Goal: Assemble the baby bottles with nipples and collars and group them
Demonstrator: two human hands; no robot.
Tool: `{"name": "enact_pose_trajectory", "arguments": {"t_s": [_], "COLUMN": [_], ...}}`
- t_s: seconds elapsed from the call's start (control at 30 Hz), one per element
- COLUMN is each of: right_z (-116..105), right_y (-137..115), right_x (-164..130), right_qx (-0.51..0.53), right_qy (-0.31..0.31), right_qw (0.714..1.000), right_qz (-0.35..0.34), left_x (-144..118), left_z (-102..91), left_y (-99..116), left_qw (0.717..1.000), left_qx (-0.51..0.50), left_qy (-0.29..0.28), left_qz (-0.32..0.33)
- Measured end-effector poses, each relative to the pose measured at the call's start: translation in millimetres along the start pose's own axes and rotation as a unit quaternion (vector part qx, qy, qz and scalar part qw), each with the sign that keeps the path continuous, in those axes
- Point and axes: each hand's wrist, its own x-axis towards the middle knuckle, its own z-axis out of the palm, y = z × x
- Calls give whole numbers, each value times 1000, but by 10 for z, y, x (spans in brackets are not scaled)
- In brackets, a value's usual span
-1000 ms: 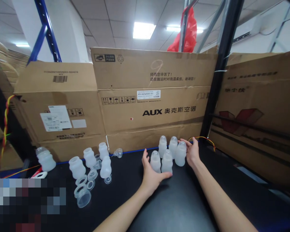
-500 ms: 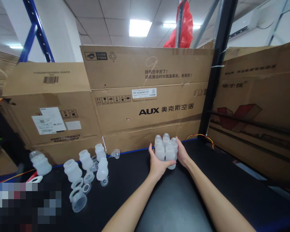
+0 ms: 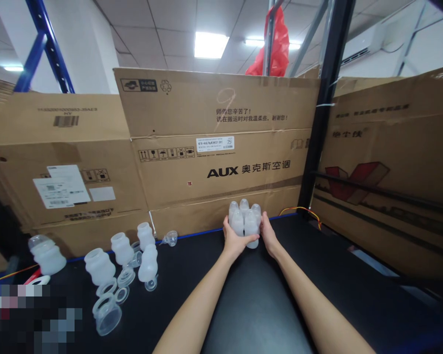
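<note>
Snugly between both hands, bottles

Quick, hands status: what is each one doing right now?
Left hand: cupped against the left side of the bottle cluster, fingers under its front.
Right hand: pressed against the cluster's right side, holding it together.

The bunched bottles between the hands are frosted, translucent plastic, smooth and softly matt, like the loose bottles and clear plastic rings at left. The tabletop is black with a dull sheen. The boxes are brown matt cardboard with white paper labels
</note>
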Motion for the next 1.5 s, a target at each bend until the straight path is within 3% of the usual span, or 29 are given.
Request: {"name": "enact_pose_trajectory", "arguments": {"t_s": [0.27, 0.6, 0.7, 0.8, 0.9, 0.97, 1.07, 1.17, 1.27, 1.37, 1.5], "right_z": [15, -2, 17, 43, 126, 237, 470, 703, 870, 978, 1068], "right_y": [35, 22, -59, -198, -353, -435, -487, -445, -342, -236, -145], "right_x": [13, -30, -65, -157, -311, -437, -636, -819, -966, -1077, -1175], "right_qx": [-30, -101, -128, -162, -197, -225, -292, -337, -370, -393, -397], "right_qy": [62, 67, 113, 195, 262, 276, 229, 129, 18, -74, -134], "right_qw": [997, 991, 980, 951, 909, 883, 832, 794, 775, 766, 773], "right_qz": [-23, -54, -101, -177, -256, -307, -413, -489, -512, -504, -476], "left_x": [26, -199, -291, -328, -324, -326, -363, -415, -423, -367, -275], "left_z": [-4, -203, -461, -906, -1472, -1842, -2287, -2552, -2662, -2676, -2651], "left_y": [-21, 107, 160, 236, 334, 384, 405, 380, 347, 294, 179], "left_qw": [1000, 998, 994, 967, 882, 813, 735, 700, 697, 707, 765], "left_qx": [9, 55, 104, 211, 423, 543, 656, 704, 712, 700, 630], "left_qy": [-9, -18, -1, 46, 44, 68, 117, 113, 76, 51, 11], "left_qz": [-12, -4, 45, 135, 202, 200, 123, 40, 24, 81, 134]}}
